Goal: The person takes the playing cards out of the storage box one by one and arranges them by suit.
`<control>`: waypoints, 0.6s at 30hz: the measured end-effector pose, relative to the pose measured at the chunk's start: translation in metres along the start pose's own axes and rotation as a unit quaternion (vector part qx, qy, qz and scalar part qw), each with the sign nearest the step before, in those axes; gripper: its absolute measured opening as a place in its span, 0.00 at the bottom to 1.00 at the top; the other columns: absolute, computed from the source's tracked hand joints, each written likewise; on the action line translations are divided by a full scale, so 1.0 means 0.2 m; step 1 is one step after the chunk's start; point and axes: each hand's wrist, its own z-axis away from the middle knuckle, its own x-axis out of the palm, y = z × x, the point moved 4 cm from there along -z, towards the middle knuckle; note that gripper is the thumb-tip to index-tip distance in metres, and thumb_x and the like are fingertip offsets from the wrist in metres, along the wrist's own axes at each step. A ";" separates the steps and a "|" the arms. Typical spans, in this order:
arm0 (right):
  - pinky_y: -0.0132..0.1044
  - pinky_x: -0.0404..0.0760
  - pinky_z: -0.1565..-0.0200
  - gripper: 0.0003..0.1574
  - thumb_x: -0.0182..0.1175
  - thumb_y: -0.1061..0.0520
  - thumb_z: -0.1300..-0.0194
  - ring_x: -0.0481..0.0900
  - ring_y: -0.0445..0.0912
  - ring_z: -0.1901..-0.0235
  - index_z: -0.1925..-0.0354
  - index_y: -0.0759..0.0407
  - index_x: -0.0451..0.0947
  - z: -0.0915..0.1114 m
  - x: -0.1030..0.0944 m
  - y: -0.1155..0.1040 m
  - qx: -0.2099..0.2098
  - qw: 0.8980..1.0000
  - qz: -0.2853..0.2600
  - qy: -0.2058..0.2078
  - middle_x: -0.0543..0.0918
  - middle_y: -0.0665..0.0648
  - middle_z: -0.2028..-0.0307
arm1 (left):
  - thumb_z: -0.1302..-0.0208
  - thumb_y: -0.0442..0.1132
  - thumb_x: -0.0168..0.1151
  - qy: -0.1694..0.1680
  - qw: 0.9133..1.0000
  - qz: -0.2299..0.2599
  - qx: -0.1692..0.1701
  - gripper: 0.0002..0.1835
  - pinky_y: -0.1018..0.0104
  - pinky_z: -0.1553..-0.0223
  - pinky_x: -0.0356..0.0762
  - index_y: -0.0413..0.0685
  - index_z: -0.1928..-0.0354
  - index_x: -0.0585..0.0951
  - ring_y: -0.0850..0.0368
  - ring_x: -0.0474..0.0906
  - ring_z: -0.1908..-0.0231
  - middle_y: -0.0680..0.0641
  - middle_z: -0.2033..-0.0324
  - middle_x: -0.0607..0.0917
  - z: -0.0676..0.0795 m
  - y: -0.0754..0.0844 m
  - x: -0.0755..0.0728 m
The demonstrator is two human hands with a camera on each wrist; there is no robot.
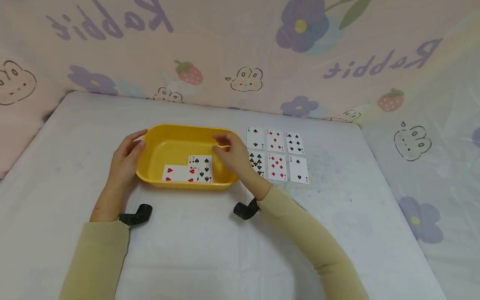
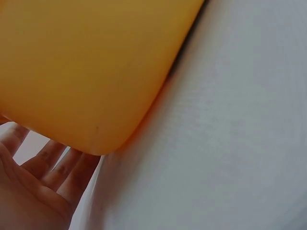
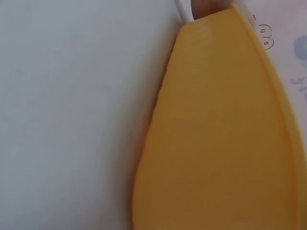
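A yellow plastic basin (image 1: 180, 185) stands on the table. My left hand (image 1: 127, 156) grips its left end, thumb at the rim and fingers outside; in the left wrist view the fingers (image 2: 62, 165) touch the outer wall. My right hand (image 1: 234, 154) hangs over the basin's right end, thumb and forefinger apart, with no card visible between them. Inside the basin, a hearts card (image 1: 178, 173) marked 4 overlaps a seven of spades (image 1: 205, 166). A red-marked corner peeks out beneath. The right wrist view shows the basin's outer wall (image 3: 216, 129), not the right hand.
Playing cards lie face up in rows right of the basin, including a two of clubs (image 1: 255, 138), seven of diamonds (image 1: 277, 166) and two of spades (image 1: 298, 169). The right forearm partly covers a white card below them. A printed curtain (image 1: 210, 50) hangs behind the white table (image 1: 187, 250).
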 end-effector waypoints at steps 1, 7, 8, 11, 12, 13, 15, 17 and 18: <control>0.39 0.78 0.48 0.20 0.60 0.63 0.38 0.76 0.53 0.49 0.47 0.66 0.77 -0.01 0.02 0.00 0.009 1.000 0.002 -0.011 0.79 0.63 0.48 | 0.27 0.55 0.43 0.000 1.000 0.001 0.000 0.23 0.68 0.40 0.71 0.72 0.31 0.65 0.61 0.66 0.46 0.44 0.35 0.67 0.00 0.00 0.00; 0.39 0.72 0.39 0.29 0.65 0.56 0.39 0.74 0.51 0.42 0.39 0.58 0.74 -0.04 0.12 0.05 0.096 0.989 0.069 -0.093 0.77 0.58 0.41 | 0.26 0.55 0.43 -0.002 1.000 0.007 -0.004 0.23 0.63 0.37 0.69 0.72 0.31 0.66 0.61 0.65 0.44 0.44 0.34 0.66 0.01 0.00 0.01; 0.39 0.70 0.37 0.32 0.67 0.55 0.41 0.73 0.50 0.40 0.38 0.56 0.73 -0.04 0.13 0.06 0.106 0.984 0.091 -0.108 0.76 0.57 0.40 | 0.27 0.55 0.43 -0.002 1.000 0.007 -0.004 0.23 0.63 0.37 0.69 0.72 0.32 0.66 0.61 0.65 0.44 0.43 0.34 0.66 0.01 0.00 0.01; 0.42 0.63 0.33 0.38 0.70 0.54 0.46 0.67 0.51 0.35 0.36 0.53 0.72 -0.05 0.16 0.06 0.114 0.969 0.160 -0.149 0.73 0.56 0.37 | 0.27 0.55 0.43 -0.001 1.000 0.008 -0.002 0.23 0.62 0.37 0.69 0.72 0.32 0.66 0.60 0.66 0.44 0.44 0.34 0.67 0.01 0.00 0.01; 0.43 0.61 0.32 0.40 0.71 0.55 0.47 0.64 0.52 0.34 0.36 0.52 0.71 -0.05 0.17 0.06 0.115 0.964 0.180 -0.161 0.72 0.56 0.36 | 0.27 0.55 0.43 0.000 1.000 0.007 -0.001 0.23 0.61 0.37 0.69 0.72 0.32 0.66 0.61 0.66 0.44 0.44 0.34 0.67 0.01 0.00 0.00; 0.44 0.60 0.32 0.42 0.72 0.55 0.48 0.62 0.53 0.33 0.35 0.51 0.71 -0.05 0.18 0.06 0.115 0.958 0.197 -0.171 0.70 0.56 0.35 | 0.27 0.55 0.43 0.000 1.000 0.006 0.001 0.23 0.61 0.37 0.69 0.72 0.32 0.66 0.61 0.66 0.44 0.44 0.35 0.67 0.01 0.00 0.00; 0.45 0.59 0.33 0.45 0.74 0.54 0.50 0.58 0.54 0.33 0.34 0.48 0.70 -0.05 0.18 0.05 0.118 0.950 0.226 -0.183 0.67 0.58 0.33 | 0.27 0.55 0.43 0.001 1.000 0.004 0.004 0.23 0.61 0.37 0.69 0.72 0.32 0.66 0.62 0.66 0.45 0.44 0.35 0.67 0.01 0.01 0.00; 0.45 0.61 0.34 0.47 0.75 0.53 0.52 0.56 0.54 0.33 0.34 0.45 0.69 -0.05 0.19 0.05 0.125 0.943 0.244 -0.190 0.63 0.59 0.33 | 0.27 0.55 0.43 0.000 1.000 0.003 0.005 0.23 0.62 0.37 0.69 0.72 0.32 0.66 0.62 0.65 0.45 0.44 0.35 0.67 0.01 0.01 0.00; 0.45 0.61 0.35 0.47 0.75 0.52 0.52 0.55 0.54 0.34 0.34 0.43 0.69 -0.04 0.19 0.05 0.126 0.940 0.253 -0.192 0.62 0.60 0.33 | 0.27 0.55 0.43 0.000 1.000 0.004 0.005 0.23 0.62 0.37 0.69 0.72 0.32 0.66 0.62 0.65 0.45 0.44 0.35 0.67 0.01 0.01 0.00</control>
